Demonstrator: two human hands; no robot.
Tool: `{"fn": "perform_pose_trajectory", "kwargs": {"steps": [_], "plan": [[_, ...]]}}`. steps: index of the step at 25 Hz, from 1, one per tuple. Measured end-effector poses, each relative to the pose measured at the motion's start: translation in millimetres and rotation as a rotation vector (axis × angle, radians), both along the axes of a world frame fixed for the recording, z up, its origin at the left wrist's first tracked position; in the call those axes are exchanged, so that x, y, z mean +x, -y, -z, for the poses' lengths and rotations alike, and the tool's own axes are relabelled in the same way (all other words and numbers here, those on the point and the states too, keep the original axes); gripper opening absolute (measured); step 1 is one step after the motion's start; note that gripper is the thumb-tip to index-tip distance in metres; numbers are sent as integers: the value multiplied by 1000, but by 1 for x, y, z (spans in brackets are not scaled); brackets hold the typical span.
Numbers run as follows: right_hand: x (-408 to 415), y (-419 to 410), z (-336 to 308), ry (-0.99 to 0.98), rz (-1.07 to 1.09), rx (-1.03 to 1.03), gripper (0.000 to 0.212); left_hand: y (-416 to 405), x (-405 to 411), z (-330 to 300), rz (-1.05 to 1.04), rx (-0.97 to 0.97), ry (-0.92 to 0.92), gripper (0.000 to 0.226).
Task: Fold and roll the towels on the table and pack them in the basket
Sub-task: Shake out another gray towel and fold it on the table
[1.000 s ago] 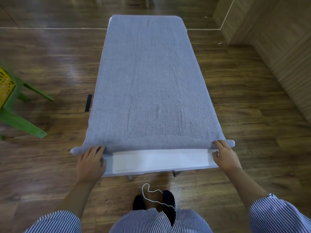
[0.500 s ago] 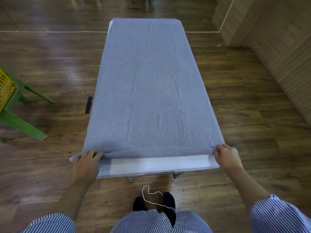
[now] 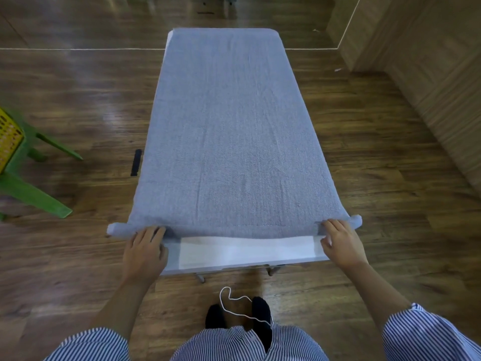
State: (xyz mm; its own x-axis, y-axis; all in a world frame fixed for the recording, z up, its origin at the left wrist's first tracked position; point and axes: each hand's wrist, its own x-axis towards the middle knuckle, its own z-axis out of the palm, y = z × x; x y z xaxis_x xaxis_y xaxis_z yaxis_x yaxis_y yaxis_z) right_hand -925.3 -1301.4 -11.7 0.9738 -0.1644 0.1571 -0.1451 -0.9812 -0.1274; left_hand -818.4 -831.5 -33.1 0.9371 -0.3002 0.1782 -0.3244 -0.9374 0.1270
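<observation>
A long grey-blue towel (image 3: 229,131) lies flat along the white table (image 3: 247,252) and covers nearly all of it. The towel's near end is turned into a thin roll whose tips stick out past both table corners. My left hand (image 3: 145,247) holds the roll at the near left corner, fingers over its top. At the near right corner my right hand (image 3: 339,242) grips the roll with fingers on top and thumb below. The yellow basket (image 3: 7,136) shows partly at the left edge.
The basket sits on a green plastic stool (image 3: 33,196) left of the table. A black strip (image 3: 136,162) lies on the wooden floor by the table's left side. A wood-panelled wall (image 3: 429,74) stands to the right. My feet and a white cord (image 3: 234,300) are below the table's near edge.
The towel's near end has been turned over into a clearer roll, its tips now poking out beside both hands. Both hands stay at the near corners.
</observation>
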Motion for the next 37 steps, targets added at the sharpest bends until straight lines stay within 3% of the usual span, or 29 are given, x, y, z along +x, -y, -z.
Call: {"fn": "perform_pose_trajectory", "kwargs": {"steps": [2, 8, 14, 17, 19, 28, 37], "plan": [[3, -1, 2, -37, 22, -21, 44, -1, 3, 2, -2, 19, -19, 32], [11, -3, -4, -70, 52, -21, 28, -1, 3, -5, -62, 54, -57, 57], [9, 2, -2, -50, 54, -30, 10, -17, 6, -10, 107, 155, 29, 64], [16, 0, -4, -34, 82, -28, 29, -8, 9, -14, 49, 83, 119, 49], [20, -3, -6, -5, 48, -73, 41, 0, 10, -14, 70, 38, 144, 51], [22, -5, 1, -58, -50, -20, 46, 7, 19, -10, 114, 5, -25, 37], [19, -2, -3, -76, -52, -33, 12, 1, 8, -5, 136, 89, 24, 39]]}}
